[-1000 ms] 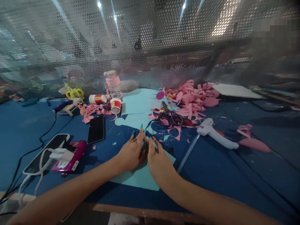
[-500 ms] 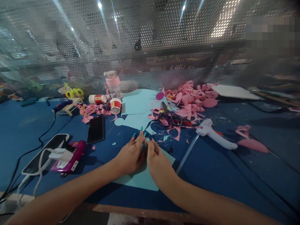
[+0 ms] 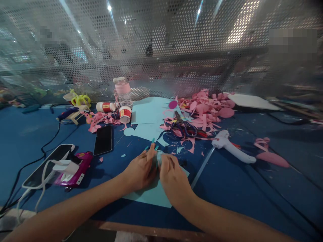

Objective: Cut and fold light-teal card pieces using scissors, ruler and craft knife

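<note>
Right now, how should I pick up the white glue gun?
The white glue gun is probably best held by its handle, coming from the right: the handle sticks out that way, while the clear glue stick pokes out toward the near left.

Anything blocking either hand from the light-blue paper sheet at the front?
Nothing visible: the left hand and right hand are both over the light-blue paper sheet, though their undersides are hidden. The long translucent glue stick lies right of the sheet, not in between.
</note>
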A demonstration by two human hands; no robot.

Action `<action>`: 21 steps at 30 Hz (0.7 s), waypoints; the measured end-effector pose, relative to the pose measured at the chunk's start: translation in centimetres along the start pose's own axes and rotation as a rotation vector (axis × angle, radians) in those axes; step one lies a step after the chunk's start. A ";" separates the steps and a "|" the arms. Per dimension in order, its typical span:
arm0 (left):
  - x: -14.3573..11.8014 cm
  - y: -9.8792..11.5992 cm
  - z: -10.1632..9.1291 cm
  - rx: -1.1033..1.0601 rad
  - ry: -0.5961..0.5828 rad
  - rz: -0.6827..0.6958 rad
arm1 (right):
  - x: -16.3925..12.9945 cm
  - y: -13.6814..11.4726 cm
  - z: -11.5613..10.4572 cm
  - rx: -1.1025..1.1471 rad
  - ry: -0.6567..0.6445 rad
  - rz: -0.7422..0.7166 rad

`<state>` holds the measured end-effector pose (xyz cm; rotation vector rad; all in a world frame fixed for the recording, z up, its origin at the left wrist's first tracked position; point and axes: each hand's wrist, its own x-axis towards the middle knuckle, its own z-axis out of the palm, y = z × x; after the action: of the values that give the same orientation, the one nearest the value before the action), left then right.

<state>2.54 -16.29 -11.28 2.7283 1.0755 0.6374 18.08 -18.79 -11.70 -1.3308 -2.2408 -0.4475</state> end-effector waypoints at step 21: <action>0.0 1.0 0.2 -0.014 -0.074 -0.139 | 0.6 0.3 1.7 0.125 -0.268 -0.027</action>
<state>3.25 -16.99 -11.18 2.6145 1.2242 0.5171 17.65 -17.30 -12.77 -1.3640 -2.4602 -0.1404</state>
